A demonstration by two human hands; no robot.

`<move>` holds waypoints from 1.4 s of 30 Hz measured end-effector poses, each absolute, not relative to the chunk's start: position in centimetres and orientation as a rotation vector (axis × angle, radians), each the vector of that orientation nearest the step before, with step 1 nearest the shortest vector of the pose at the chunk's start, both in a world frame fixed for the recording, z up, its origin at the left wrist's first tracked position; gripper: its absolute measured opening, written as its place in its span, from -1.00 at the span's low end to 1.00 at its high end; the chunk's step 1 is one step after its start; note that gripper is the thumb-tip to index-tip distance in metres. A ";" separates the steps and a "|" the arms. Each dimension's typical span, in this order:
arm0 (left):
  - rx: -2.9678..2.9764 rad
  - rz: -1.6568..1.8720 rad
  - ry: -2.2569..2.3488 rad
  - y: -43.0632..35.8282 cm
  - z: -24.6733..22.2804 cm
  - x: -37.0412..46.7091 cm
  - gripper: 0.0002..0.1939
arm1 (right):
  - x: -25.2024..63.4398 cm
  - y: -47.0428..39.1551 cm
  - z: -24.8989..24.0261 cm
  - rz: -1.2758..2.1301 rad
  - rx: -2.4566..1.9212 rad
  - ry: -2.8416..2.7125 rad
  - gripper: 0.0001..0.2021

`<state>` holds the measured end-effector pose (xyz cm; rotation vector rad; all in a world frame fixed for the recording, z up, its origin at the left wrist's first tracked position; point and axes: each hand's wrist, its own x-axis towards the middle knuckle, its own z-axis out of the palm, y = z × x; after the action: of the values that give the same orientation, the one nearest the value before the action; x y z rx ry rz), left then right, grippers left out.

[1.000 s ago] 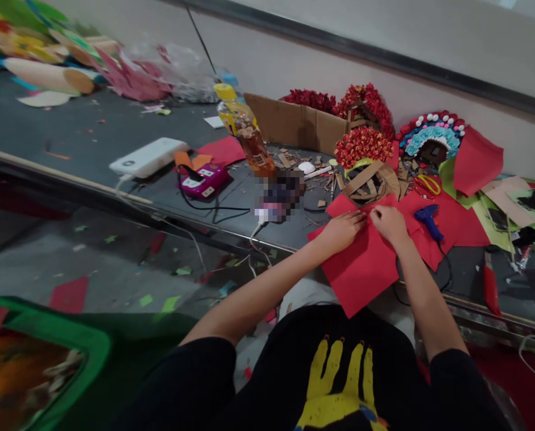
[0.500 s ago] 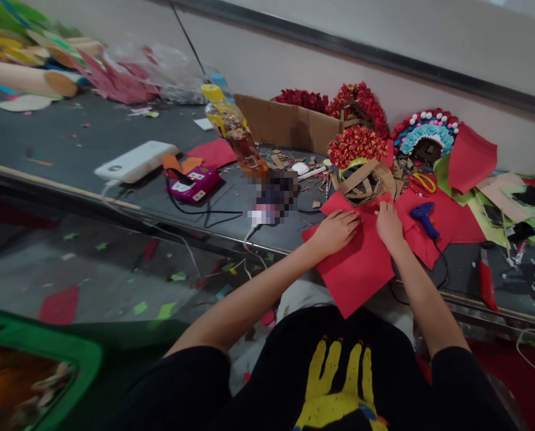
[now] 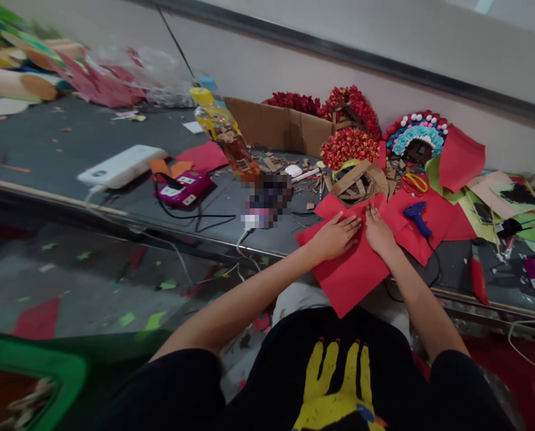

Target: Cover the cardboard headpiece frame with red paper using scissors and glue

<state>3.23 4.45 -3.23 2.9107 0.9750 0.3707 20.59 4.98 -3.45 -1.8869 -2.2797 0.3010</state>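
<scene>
A sheet of red paper (image 3: 350, 284) lies over the table's front edge, one corner pointing down toward my lap. My left hand (image 3: 339, 235) rests flat on its upper left part, fingers stretched toward the right. Close beside it, my right hand (image 3: 378, 232) has its fingers drawn together and pressed on the paper near the upper edge; whether they pinch a fold is hard to make out. Just beyond the fingers sits a ring of brown cardboard strips (image 3: 361, 182). To the right, a blue glue gun (image 3: 417, 218) lies on more red paper (image 3: 458, 221).
Yellow-handled scissors (image 3: 415, 182) and a red-handled cutter (image 3: 478, 278) lie to the right. A tilted drink bottle (image 3: 226, 134), a purple power strip (image 3: 184, 188) and a white power bank (image 3: 121, 166) stand left. Decorated headpieces (image 3: 420, 137) lean by the wall. Cables hang over the edge.
My right hand has shifted left along the paper, nearer to my left hand. The whole view has swung slightly to the right.
</scene>
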 end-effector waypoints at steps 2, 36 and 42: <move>2.933 0.381 0.792 4.0 -3.0 2.6 -0.60 | 21.0 5.3 -3.0 0.369 -1.868 -2.292 -0.43; 2.429 0.678 1.521 8.8 -2.1 0.5 -0.41 | 19.6 4.7 -2.6 0.288 -1.648 -2.517 -0.45; 2.421 0.630 1.532 8.7 -1.6 0.6 -0.39 | 20.3 5.0 -3.5 0.354 -1.629 -2.485 -0.42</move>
<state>0.61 8.69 -1.57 2.4209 1.5319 0.6303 20.29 5.04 -3.46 -1.6293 -2.4847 0.3543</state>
